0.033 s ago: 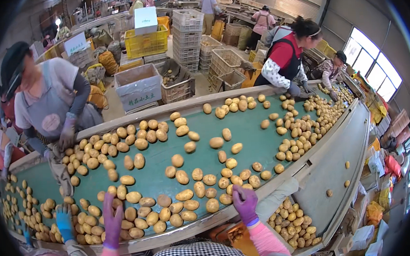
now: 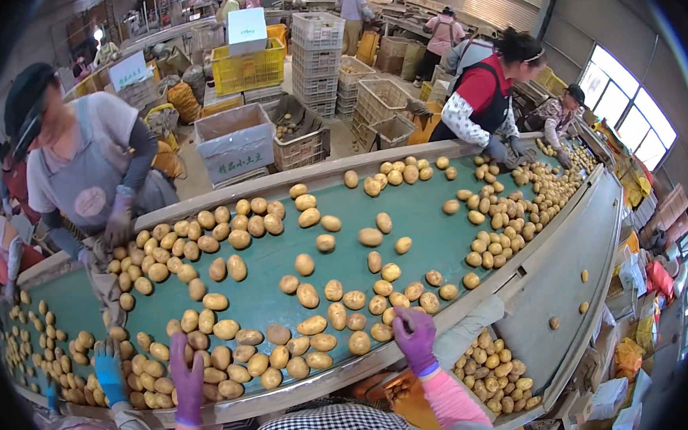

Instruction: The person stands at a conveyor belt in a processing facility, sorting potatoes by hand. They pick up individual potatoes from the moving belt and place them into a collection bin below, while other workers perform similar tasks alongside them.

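Observation:
Many yellow potatoes (image 2: 309, 294) lie spread over a green conveyor belt (image 2: 424, 234) that runs left to right in front of me. My left hand (image 2: 187, 374), in a purple glove, rests with fingers spread on the potatoes heaped at the near edge. My right hand (image 2: 414, 337), also in a purple glove, reaches over the near rim. Its fingers bend onto potatoes (image 2: 383, 331) there, and the palm is hidden. A blue-gloved hand (image 2: 109, 373) of a person on my left touches potatoes beside my left hand.
Across the belt stand a worker in a grey apron (image 2: 82, 176) and a worker in a red vest (image 2: 482, 96). A tray of small potatoes (image 2: 495, 371) sits below the belt at my right. Stacked crates (image 2: 317, 39) and a yellow crate (image 2: 248, 67) stand behind.

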Available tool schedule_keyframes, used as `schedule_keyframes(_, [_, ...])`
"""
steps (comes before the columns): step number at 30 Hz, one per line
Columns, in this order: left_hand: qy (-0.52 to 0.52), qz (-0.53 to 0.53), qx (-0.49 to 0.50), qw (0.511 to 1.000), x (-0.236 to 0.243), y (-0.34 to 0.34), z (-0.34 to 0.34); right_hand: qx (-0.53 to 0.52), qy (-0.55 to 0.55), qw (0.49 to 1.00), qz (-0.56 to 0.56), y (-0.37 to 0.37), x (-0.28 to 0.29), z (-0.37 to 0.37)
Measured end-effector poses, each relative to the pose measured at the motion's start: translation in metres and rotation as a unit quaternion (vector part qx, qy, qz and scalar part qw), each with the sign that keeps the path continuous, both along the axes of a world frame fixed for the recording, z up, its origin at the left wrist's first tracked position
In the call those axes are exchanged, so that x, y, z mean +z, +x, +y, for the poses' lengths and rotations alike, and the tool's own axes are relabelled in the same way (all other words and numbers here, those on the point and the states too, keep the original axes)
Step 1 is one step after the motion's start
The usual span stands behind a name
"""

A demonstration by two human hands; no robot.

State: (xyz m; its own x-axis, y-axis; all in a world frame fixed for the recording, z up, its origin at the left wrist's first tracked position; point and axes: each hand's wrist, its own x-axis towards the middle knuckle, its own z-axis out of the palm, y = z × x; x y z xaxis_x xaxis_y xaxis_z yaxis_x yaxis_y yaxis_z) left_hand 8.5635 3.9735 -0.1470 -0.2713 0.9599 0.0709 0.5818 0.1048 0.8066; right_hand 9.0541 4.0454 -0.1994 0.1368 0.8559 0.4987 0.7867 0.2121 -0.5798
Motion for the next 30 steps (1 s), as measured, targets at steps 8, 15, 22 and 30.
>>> schedule_keyframes(8, [-0.127, 0.389, 0.113, 0.906, -0.037, -0.033, -0.030, 0.043, -0.018, 0.999, -0.007, 0.006, -0.017, 0.006])
schedule_keyframes(15, [-0.123, 0.155, 0.100, 0.975, -0.067, -0.070, 0.083, 0.023, 0.006, 0.999, -0.022, 0.006, -0.014, 0.005])
schedule_keyframes(22, [-0.047, -0.113, 0.032, 0.992, -0.113, 0.068, 0.142, -0.002, 0.010, 1.000, 0.008, 0.001, -0.017, 0.005])
schedule_keyframes(30, [-0.008, -0.112, -0.086, 0.990, -0.148, 0.244, 0.254, -0.006, 0.015, 1.000, 0.003, 0.005, -0.018, 0.009])
